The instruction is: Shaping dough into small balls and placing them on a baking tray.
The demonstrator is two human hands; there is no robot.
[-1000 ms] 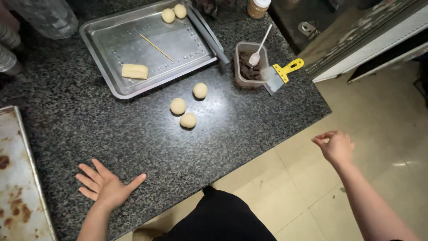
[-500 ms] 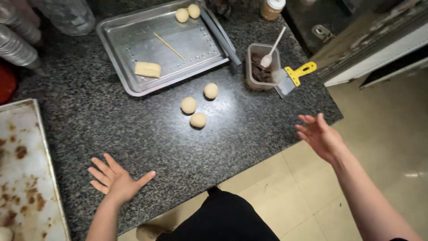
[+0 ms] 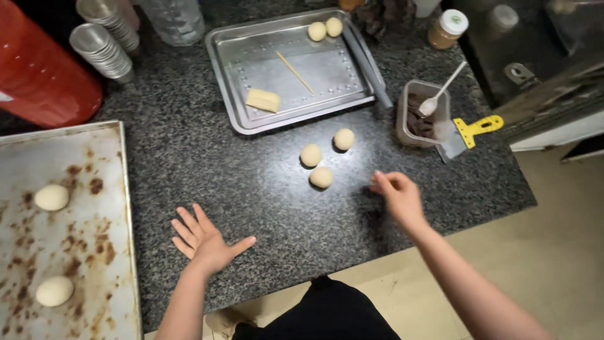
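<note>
Three small round balls of pale dough [image 3: 325, 160] lie in a loose cluster on the dark speckled granite counter [image 3: 264, 182], each apart from the others. Two more pale dough balls [image 3: 325, 29] sit touching in the far corner of the shallow stainless-steel tray [image 3: 234, 75], which also holds one pale yellow rectangular block [image 3: 262, 99] and one thin wooden stick [image 3: 295, 72]. Two further dough balls [image 3: 51, 243] rest well apart on the stained, rust-spotted baking sheet [image 3: 88, 220] at your left. That gives seven dough balls in all.

Beside the steel tray stands one square clear plastic tub of dark filling [image 3: 420, 114] with a white plastic spoon [image 3: 440, 92] in it; one yellow-handled scraper [image 3: 469, 131] lies just beside the tub. Two stacks of metal cups [image 3: 104, 38] and one red cylinder [image 3: 38, 69] stand at the far left.

Your left hand [image 3: 207, 241] lies flat on the counter, fingers spread wide, holding nothing. Your right hand [image 3: 397, 196] hovers over the counter near the cluster of three, its fingers curled loosely inward; it touches no ball, and you cannot tell whether anything sits between the fingertips.
</note>
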